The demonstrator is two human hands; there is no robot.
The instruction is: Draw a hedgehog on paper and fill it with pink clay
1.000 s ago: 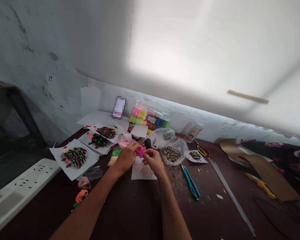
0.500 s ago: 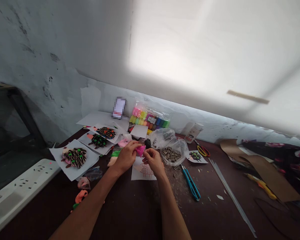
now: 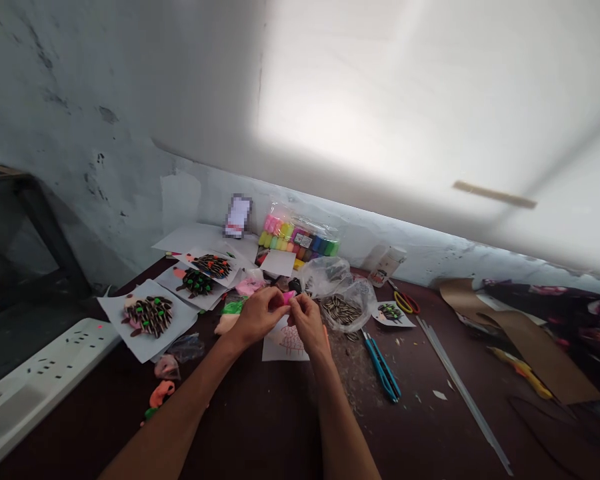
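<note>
Both my hands meet over the desk around a small pink clay packet (image 3: 289, 297). My left hand (image 3: 258, 315) pinches its near left side, and the fingers of my right hand (image 3: 307, 321) are closed on its right edge. Much of the packet is hidden by the fingers. Beneath lies a white paper with a hedgehog drawing (image 3: 291, 340), partly covered by my right hand. Just right of my hands, a clear plastic bag (image 3: 363, 293) holds striped seeds (image 3: 341, 310). Green clay (image 3: 234, 305) and pale pink clay (image 3: 249, 285) lie beside my left hand.
Seed-covered hedgehog pictures (image 3: 150, 315) lie at left, near a white power strip (image 3: 55, 373). A tray of coloured clay (image 3: 300, 239) and a phone (image 3: 238, 217) stand against the wall. To the right are a teal-handled cutter (image 3: 383, 370), scissors (image 3: 407, 301) and clear sticks (image 3: 463, 393).
My hands have drawn closer together around the pink packet. Less of it shows now, and it sits slightly farther right; my left hand has shifted right with it.
</note>
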